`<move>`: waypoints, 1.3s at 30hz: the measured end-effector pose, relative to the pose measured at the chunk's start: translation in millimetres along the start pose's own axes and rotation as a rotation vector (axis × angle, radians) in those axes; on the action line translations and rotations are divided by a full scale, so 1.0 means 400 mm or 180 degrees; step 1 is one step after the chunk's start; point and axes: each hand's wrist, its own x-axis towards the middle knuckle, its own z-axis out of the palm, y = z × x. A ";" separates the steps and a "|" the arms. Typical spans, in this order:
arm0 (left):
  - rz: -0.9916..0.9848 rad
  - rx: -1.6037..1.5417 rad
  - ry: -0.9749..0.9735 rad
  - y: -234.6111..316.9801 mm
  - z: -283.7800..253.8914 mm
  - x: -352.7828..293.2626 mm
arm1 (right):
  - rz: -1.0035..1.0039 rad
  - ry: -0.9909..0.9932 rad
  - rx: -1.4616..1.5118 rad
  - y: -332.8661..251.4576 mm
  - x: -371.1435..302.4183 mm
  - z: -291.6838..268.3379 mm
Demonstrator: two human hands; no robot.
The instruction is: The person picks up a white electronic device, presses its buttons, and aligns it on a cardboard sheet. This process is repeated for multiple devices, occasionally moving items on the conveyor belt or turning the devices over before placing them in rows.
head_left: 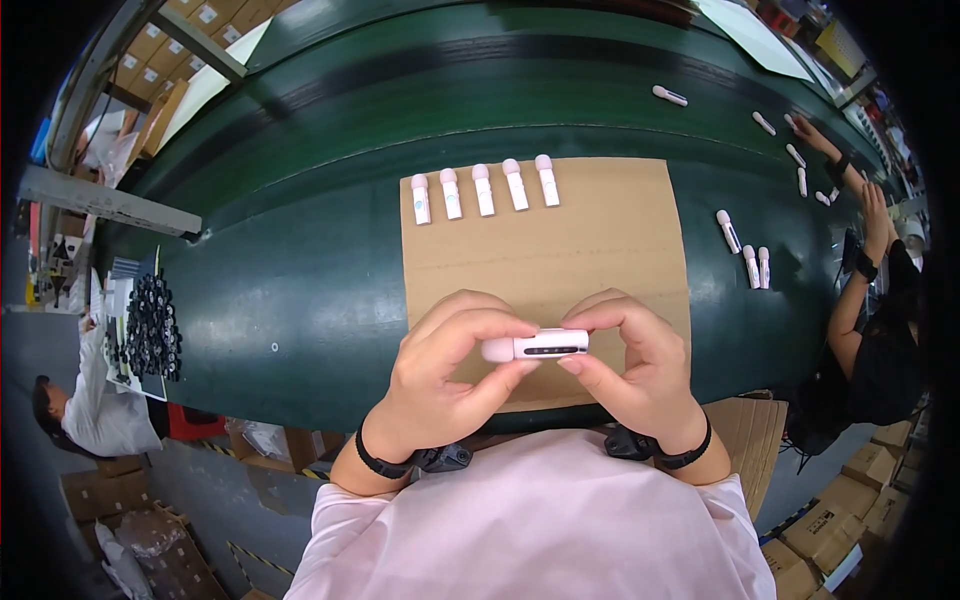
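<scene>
On my feed I've got the left hand [430, 372] and right hand [648, 362] pinching one pale pink device [535, 345] crosswise between them! Cardboard sheet [580, 255] below; beyond the hands, five matching devices [482, 190] along its far edge; right of the right hand, three devices [728, 231] on the green table [310, 310].

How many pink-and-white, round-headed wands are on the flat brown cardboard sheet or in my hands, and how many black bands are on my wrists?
Wands: 6 (5 on the cardboard sheet, 1 between the left hand and right hand)
Black bands: 2
Total: 8
</scene>
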 end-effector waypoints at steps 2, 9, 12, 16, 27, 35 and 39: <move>0.0058 0.0014 -0.0080 -0.002 0.003 0.007 | -0.0146 0.0187 0.0075 -0.001 0.005 0.006; 0.0102 0.0471 -0.0543 -0.025 -0.011 0.018 | -0.0424 -0.0115 -0.0493 -0.002 0.026 -0.034; 0.0010 0.1274 -0.1115 -0.037 -0.043 0.024 | -0.0300 -0.0267 -0.0808 0.008 0.049 -0.077; 0.0058 0.1827 -0.1706 -0.074 -0.066 0.036 | -0.0058 -0.0401 -0.1339 0.047 0.105 -0.158; 0.0128 0.2246 -0.2773 -0.152 -0.081 0.063 | -0.0587 -0.0988 -0.2636 0.236 0.279 -0.223; 0.0031 0.2252 -0.2809 -0.163 -0.082 0.058 | -0.0960 -0.1578 -0.2893 0.269 0.231 -0.190; 0.0033 0.2229 -0.2797 -0.165 -0.080 0.059 | -0.0940 -0.1536 -0.2989 0.289 0.240 -0.195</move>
